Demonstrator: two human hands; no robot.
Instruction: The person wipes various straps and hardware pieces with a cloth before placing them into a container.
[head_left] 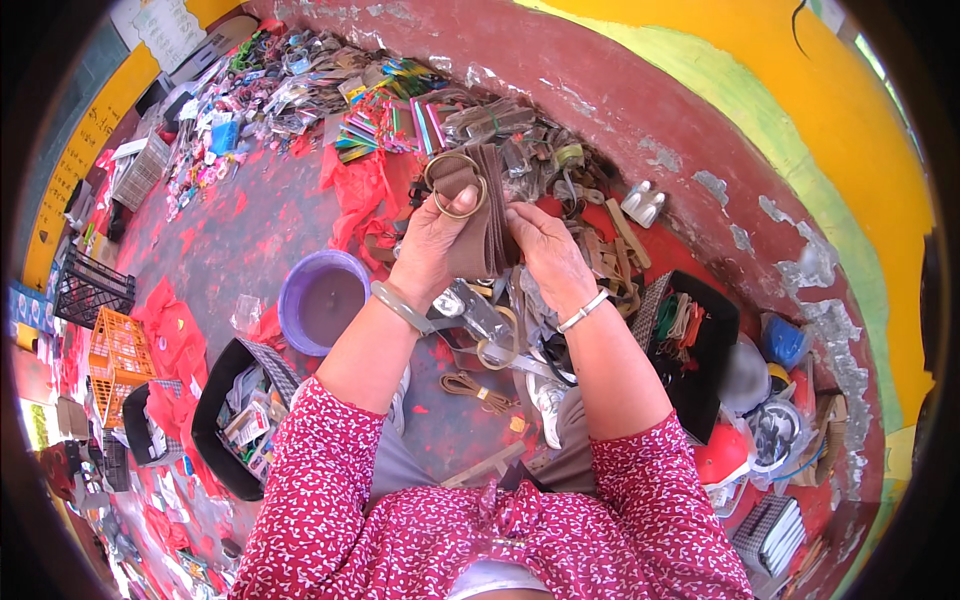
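Observation:
A brown cloth belt [478, 230], folded into several flat layers, is held up in front of me. Its round brass-coloured ring buckle [484, 196] sits at the upper left of the bundle, with a strap end looped through it. My left hand [432, 238] is closed on the belt, thumb pressed against the strap inside the ring. On the other side, my right hand [545, 248] pinches the right edge of the folded layers; its lower fingers are partly hidden. Below the hands lie loose straps and a coiled tan cord [478, 392] on the floor.
A purple bucket [325, 302] stands left of my arms. Black boxes of small goods flank me, one at left [222, 440] and one at right [690, 350]. Heaped goods [290, 95] line the peeling red wall [590, 70]. An orange crate [118, 355] is farther left.

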